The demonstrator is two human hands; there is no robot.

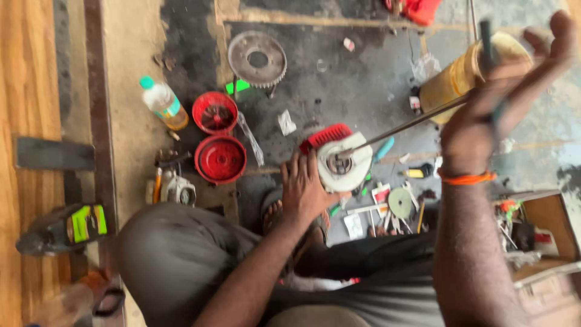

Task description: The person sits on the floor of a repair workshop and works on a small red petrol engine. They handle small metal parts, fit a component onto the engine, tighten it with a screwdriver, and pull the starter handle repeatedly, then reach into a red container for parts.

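Note:
A small engine part (339, 158) with a white housing and a red finned cover lies on the dark floor in front of my feet. My left hand (304, 186) presses on its left side and holds it down. My right hand (502, 97) is raised at the upper right, closed on the T-shaped handle of a long metal rod tool (402, 126). The rod slants down to the left and its tip sits in the middle of the white housing.
Two red round covers (219, 158) and a bottle of yellow liquid (163, 103) lie left of the part, a toothed metal disc (257, 59) farther off. A yellow container (463, 75) stands behind my right hand. Small tools litter the floor; an open box (544, 233) is at right.

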